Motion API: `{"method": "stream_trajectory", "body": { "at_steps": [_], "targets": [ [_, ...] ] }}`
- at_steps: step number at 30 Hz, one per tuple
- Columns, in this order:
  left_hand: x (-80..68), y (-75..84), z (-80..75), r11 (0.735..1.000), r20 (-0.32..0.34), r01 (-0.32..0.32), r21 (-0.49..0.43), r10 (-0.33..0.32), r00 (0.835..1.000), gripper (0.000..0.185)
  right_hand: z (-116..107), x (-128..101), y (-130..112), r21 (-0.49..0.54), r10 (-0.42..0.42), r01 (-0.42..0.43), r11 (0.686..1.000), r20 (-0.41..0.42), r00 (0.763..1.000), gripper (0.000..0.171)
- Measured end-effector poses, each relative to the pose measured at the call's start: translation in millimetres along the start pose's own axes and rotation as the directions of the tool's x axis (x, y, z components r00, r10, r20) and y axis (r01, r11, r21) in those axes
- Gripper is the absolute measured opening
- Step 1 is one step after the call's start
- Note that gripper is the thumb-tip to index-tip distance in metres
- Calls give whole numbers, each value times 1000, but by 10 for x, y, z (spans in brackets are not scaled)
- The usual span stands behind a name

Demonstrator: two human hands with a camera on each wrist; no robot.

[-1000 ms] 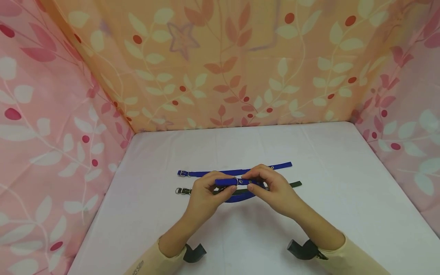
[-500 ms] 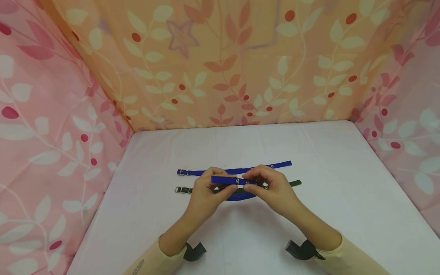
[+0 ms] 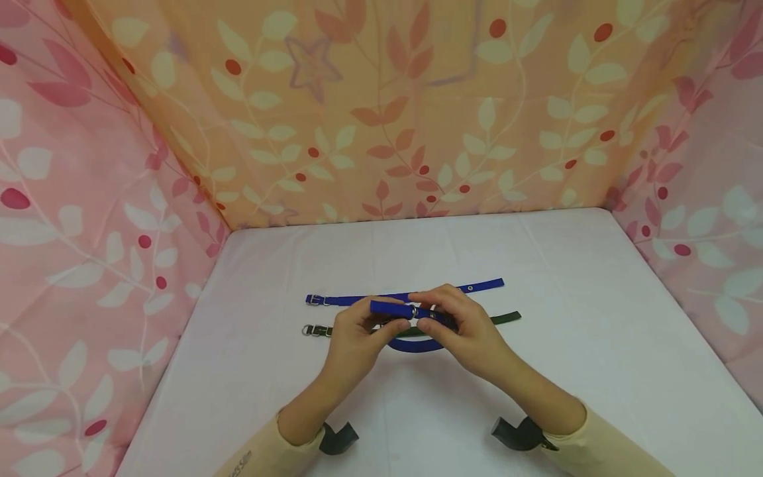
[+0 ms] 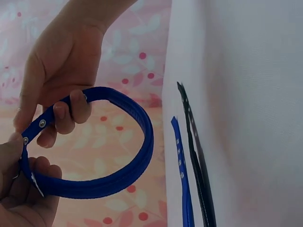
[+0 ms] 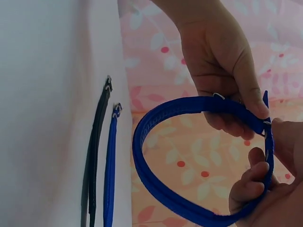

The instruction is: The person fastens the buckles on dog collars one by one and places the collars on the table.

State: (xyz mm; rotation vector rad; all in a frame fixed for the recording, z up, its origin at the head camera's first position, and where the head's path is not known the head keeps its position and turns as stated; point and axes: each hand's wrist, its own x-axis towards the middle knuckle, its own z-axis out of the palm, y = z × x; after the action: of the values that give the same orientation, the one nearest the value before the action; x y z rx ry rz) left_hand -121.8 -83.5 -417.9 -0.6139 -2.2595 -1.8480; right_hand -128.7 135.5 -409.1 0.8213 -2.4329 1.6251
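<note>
Head cam's got left hand (image 3: 355, 339) and right hand (image 3: 473, 332), fingers curled, pinching a looped blue collar (image 3: 391, 309), tabletop's far edge (image 3: 417, 222) behind.

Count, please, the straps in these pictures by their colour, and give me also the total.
Blue: 2 (the looped blue strap, held by the left hand and right hand; the other blue strap, lying on the table)
Dark green: 1 (the dark green strap, also lying on the table)
Total: 3
</note>
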Motion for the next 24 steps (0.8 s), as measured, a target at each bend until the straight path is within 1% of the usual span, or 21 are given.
{"method": "stream_trajectory", "body": {
  "at_steps": [5, 10, 12, 18, 20, 24],
  "targets": [
    [-15, -25, 29, 1000, 34, -6, -23, 6, 999, 25, 29, 0, 6, -15, -8, 7, 1000, -49, 999, 28],
    [-18, -27, 21, 999, 61, 4, -40, -1, 998, 26, 32, -5, 19, -10, -8, 8, 1000, -42, 999, 24],
    [-12, -20, 9, 1000, 69, 12, -29, -10, 998, 24, 27, -9, 29, -14, -10, 9, 1000, -33, 999, 23],
    [-8, 12, -24, 998, 68, 15, 55, -19, 997, 20, 20, -5, 36, -46, -39, 38, 998, -16, 999, 22],
    [-7, 20, -24, 998, 68, 17, 61, -21, 997, 20, 22, -2, 31, -74, -60, 59, 996, -13, 998, 23],
    [-6, 33, -15, 999, 72, 31, 37, -33, 997, 21, 27, 3, 23, -139, -107, 104, 985, -10, 994, 26]
  ]
}}
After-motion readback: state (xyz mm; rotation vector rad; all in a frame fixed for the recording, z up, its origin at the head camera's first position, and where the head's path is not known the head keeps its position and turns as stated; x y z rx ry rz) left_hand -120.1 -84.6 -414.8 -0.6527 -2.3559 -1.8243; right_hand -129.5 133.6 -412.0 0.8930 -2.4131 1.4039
